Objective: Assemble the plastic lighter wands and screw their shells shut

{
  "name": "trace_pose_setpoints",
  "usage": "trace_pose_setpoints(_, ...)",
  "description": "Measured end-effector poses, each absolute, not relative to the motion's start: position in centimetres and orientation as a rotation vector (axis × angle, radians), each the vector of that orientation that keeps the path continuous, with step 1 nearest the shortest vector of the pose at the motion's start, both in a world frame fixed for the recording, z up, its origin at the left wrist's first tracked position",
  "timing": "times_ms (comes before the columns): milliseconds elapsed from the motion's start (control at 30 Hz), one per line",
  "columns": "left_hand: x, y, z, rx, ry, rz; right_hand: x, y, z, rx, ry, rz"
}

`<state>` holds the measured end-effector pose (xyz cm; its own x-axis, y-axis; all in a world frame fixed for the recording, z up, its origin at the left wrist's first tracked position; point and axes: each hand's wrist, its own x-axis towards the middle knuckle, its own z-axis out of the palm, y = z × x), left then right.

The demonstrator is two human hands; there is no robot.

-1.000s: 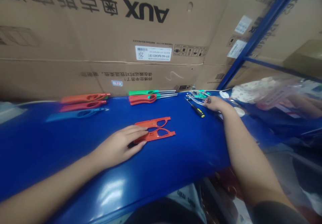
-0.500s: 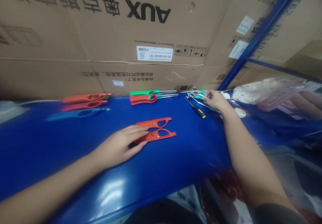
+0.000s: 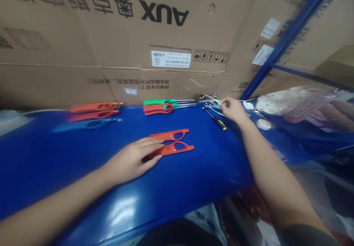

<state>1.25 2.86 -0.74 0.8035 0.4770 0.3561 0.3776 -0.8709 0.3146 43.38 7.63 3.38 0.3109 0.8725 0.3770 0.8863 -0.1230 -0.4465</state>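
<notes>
Casing halves (image 3: 170,149), hollow orange plastic with looped openings, lie on the glossy blue bench (image 3: 212,168), ends pinched under the left hand (image 3: 136,156); the right hand's grip (image 3: 233,109) pinches a slender, apparently metal rod (image 3: 212,97). Behind, a cardboard carton (image 3: 110,45) reads "AUX" upside down.

On the table (image 3: 210,172), two handle halves (image 3: 170,150) lie one behind the other, the left hand (image 3: 139,155) over their left ends; behind them, before the cardboard box (image 3: 110,47), lie two lighters (image 3: 155,109), with handle pieces (image 3: 85,117) farther left; rightward, a screwdriver (image 3: 219,123) lies before small parts (image 3: 216,106) at the right hand (image 3: 232,108)
</notes>
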Motion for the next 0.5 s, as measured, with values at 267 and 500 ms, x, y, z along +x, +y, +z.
trace_pose_setpoints(267, 1.3, 2.8, 0.0, 2.797, 0.665, 0.609, 42.5, 7.1, 4.4, -1.722, -1.492, -0.042)
trace_pose_setpoints(500, -0.3, 3.3, 2.9, 2.842, 0.697, 0.378, 38.1, 5.6, 5.3, -1.456, -1.704, 0.271)
